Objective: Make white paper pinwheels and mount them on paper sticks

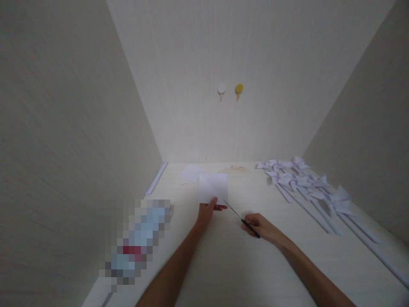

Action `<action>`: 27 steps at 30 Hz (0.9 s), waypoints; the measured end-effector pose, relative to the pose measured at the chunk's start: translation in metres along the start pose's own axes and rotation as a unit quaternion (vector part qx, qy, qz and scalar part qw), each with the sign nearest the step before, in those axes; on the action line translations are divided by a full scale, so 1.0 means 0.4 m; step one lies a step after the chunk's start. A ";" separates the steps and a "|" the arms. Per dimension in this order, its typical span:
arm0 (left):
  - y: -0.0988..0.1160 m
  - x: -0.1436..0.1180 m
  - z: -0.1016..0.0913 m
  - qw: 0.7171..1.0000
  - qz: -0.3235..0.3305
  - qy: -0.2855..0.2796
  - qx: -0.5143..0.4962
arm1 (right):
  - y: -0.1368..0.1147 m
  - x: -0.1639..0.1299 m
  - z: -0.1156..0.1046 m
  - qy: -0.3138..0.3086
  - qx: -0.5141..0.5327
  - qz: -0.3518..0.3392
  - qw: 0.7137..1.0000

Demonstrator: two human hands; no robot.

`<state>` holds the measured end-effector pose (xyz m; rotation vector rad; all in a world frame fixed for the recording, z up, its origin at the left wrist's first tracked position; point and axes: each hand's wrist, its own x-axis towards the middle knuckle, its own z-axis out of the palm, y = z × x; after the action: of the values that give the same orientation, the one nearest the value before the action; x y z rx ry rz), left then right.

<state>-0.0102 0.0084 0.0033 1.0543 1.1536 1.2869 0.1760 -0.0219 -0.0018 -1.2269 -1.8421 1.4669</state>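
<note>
My left hand (209, 209) grips a square sheet of white paper (213, 186) by its near edge, thumb on top and fingers beneath. In my right hand (255, 224) is a pair of scissors (251, 228) with black handles. Their thin blades point up and left, the tips at the paper's lower right corner. I cannot tell whether the tips touch the paper or whether the blades are apart. Behind the held sheet, another piece of white paper (191, 172) lies flat on the table.
Several rolled paper sticks with folded paper pinwheel-like tops (295, 179) lie along the right side. Rolled white paper (156, 179) rests by the left wall. A blurred-out object (140, 238) sits at the left. A white hook (221, 89) and a yellow hook (239, 89) are on the back wall.
</note>
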 end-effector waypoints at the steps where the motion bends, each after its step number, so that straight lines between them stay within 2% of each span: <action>1: -0.002 0.001 0.000 1.000 0.002 0.000 -0.002 | 0.001 0.000 0.000 0.000 0.001 -0.001 1.000; 13: 0.019 -0.012 0.004 1.000 -0.009 0.008 0.005 | 0.018 0.002 -0.003 -0.004 -0.023 -0.006 1.000; 23: 0.004 -0.003 0.002 1.000 0.007 0.000 -0.007 | 0.020 0.002 -0.003 -0.003 -0.029 -0.015 0.999; 27: 0.007 -0.005 0.002 1.000 -0.007 -0.006 -0.005 | 0.016 0.003 -0.001 -0.003 -0.030 -0.007 1.000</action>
<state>-0.0097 0.0067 0.0064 1.0441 1.1432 1.2719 0.1780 -0.0207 -0.0081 -1.2374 -1.9065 1.4188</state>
